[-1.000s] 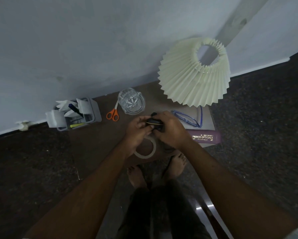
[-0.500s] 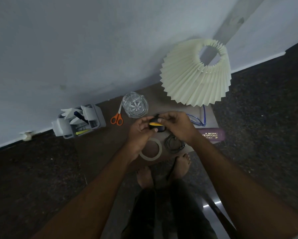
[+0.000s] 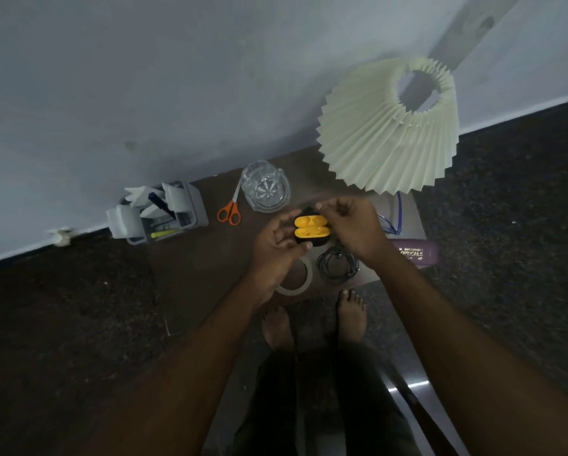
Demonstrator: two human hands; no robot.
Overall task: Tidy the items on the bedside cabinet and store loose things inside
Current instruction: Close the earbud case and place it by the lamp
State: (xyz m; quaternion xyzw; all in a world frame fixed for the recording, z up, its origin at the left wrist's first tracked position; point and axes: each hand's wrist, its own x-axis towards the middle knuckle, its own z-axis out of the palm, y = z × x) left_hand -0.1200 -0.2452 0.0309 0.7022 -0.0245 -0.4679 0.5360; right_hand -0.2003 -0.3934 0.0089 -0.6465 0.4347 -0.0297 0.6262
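On the tabletop [image 3: 194, 264], glass [image 3: 265, 187], scissors [image 3: 230, 212], tape [image 3: 305, 282] and cable [image 3: 338, 268] lie close about. Just above them the left grip [image 3: 276, 246] clasps the open case [image 3: 310, 230] from its left side; the right grip [image 3: 353, 225] pinches its lid.

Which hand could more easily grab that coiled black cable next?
Probably the right hand: it hovers just above the coiled cable, while the left hand grips the open yellow-lined case.

Dim, bluish room light, wide-angle bending at the edges, slight motion blur, one floor glint.
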